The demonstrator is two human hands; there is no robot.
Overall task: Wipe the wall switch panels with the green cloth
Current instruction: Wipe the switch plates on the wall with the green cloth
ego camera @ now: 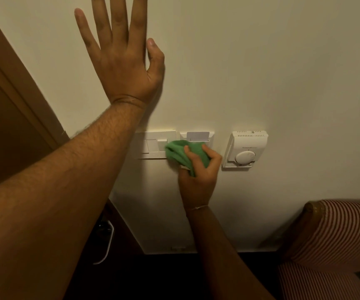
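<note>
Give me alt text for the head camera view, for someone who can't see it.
A right hand presses a bunched green cloth against white wall switch panels, while the left hand rests flat on the wall above. A thermostat is mounted to the right.

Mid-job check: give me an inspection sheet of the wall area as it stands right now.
Surface: cream wall, bare apart from three white fittings in a row.
Job's things: switch panel at left, partly behind the forearm; key-card panel beside it with a card in its slot; green cloth bunched over the gap between the two.
Clutter: nothing seen.
Hands: left hand flat on the wall above the panels, fingers spread; right hand closed on the cloth, pressing it to the panels.
Cables: nothing seen.
Surroundings: thermostat right of the panels, clear of the cloth; brown door frame at left; striped armchair lower right.
</note>
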